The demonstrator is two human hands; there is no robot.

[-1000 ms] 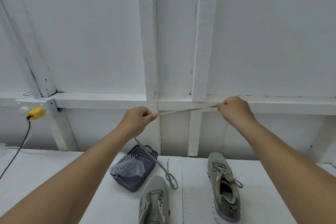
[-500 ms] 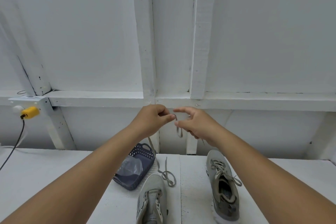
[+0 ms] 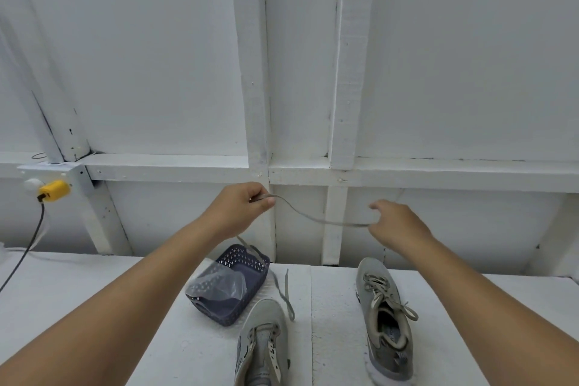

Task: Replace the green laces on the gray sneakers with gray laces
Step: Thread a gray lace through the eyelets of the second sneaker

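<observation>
Here both hands are raised in the middle of the frame with a single lace (image 3: 316, 219) slung between them in a shallow sag. The left hand (image 3: 239, 213) pinches it between thumb and curled fingers; from there the rest trails down past the dark perforated basket (image 3: 247, 273) onto the white table (image 3: 94, 291), ending beside the toe of the lower-centre sneaker (image 3: 262, 341). The right hand (image 3: 396, 224) is half open, its fingers loosely hooked, the lace running to them; whether they actually grip it I cannot tell. That lower-centre sneaker looks unlaced, while the laced sneaker (image 3: 386, 320) at lower right is tied. The lace's colour is too muted to call green or gray. I judge the step is running out and straightening the lace. Next it needs its tip found and brought to an eyelet.
</observation>
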